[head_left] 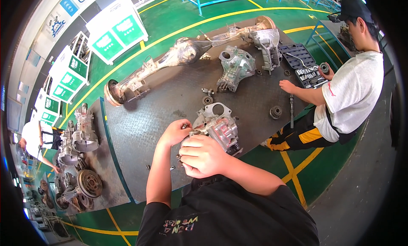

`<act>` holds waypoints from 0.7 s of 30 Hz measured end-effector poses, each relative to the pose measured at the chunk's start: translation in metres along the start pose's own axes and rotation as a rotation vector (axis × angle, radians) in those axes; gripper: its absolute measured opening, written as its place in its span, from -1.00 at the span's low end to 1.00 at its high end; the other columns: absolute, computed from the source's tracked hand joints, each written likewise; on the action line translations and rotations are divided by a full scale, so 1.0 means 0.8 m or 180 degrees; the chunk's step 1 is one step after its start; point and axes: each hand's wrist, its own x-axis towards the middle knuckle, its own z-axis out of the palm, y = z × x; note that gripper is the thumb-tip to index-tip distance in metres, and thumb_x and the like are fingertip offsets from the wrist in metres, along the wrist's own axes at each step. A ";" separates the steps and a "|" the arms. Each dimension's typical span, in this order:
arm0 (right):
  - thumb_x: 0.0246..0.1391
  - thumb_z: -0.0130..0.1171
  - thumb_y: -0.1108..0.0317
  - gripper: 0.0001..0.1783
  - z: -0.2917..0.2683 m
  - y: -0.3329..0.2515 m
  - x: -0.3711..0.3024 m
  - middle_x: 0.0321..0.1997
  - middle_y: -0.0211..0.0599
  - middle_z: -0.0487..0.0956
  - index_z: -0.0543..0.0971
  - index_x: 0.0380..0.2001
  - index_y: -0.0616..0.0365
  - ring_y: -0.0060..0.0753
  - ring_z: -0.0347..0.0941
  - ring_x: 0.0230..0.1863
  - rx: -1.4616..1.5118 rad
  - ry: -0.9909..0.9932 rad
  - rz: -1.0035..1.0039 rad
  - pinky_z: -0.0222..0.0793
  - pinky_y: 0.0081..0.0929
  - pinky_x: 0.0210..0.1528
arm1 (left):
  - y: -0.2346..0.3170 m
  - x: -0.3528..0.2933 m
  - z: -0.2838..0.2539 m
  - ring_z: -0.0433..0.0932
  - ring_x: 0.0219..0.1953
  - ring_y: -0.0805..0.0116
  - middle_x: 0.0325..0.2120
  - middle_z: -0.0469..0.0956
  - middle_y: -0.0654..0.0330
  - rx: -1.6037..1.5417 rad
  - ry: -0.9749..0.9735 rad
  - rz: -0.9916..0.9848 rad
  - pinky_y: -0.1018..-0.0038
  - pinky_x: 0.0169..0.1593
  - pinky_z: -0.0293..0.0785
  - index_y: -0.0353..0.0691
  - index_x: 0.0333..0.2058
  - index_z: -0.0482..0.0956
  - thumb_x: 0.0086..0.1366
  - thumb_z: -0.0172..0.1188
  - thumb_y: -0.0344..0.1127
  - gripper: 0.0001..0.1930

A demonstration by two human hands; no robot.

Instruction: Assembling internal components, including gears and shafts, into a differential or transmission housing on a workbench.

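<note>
Right hand (203, 156) was curled, its fingers bent over the near left end of a grey metal housing (224, 129); whatever lay beneath them was hidden, so I could not tell whether they grasped something or only pressed on it. Left hand (174, 133) sat just beyond, fingers bent at the housing's left side, its hold equally unclear. The housing rested on the dark metal table (157, 106), near the wearer's edge, its holed flange toward the far side.

Handled well, this step probably called for one hand to brace the casting while the other worked, with force kept straight rather than sideways and fingertips clear of any gap that could pinch. So close to the edge, I judged it wiser to push toward the table's middle than off it. A small metal piece (172, 167) lay between the forearms, easily knocked and best moved aside.

Just past the housing lay a ring-shaped bearing (207, 100), within easy reach. Off to the right were a toothed gear (276, 112) and a long shaft (291, 110). Farther out, a co-worker's hand (330, 74) held a round part (324, 67) beside an open tool case (299, 61); a larger housing (238, 67) and a long axle (187, 55) lay beyond.
</note>
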 end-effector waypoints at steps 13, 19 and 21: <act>-0.35 0.29 0.43 -0.86 0.001 -0.002 0.000 -0.40 -0.38 0.55 0.50 -0.66 0.10 -0.30 0.51 -0.25 -0.0056 -0.0020 0.0007 0.46 -0.32 -0.20 | -0.001 0.012 -0.011 0.41 -0.43 0.58 -0.53 0.52 0.34 0.0626 -0.0240 0.0328 0.53 -0.34 0.37 -0.29 -0.29 0.64 0.21 0.22 -0.38 -0.86; -0.32 0.30 0.42 -0.87 0.001 -0.001 -0.001 -0.41 -0.39 0.55 0.51 -0.67 0.10 -0.29 0.50 -0.26 -0.0009 0.0002 0.0026 0.46 -0.31 -0.19 | 0.001 0.006 -0.008 0.40 -0.42 0.55 -0.50 0.53 0.30 -0.0040 -0.0228 0.0016 0.54 -0.31 0.38 -0.33 -0.28 0.64 0.18 0.17 -0.41 -0.83; -0.32 0.30 0.41 -0.87 0.002 0.000 -0.002 -0.41 -0.38 0.55 0.51 -0.67 0.10 -0.29 0.50 -0.26 -0.0011 -0.0007 0.0034 0.46 -0.31 -0.19 | 0.000 0.003 -0.014 0.39 -0.43 0.56 -0.50 0.51 0.32 -0.0184 -0.0382 0.0144 0.55 -0.32 0.36 -0.33 -0.27 0.63 0.17 0.19 -0.44 -0.83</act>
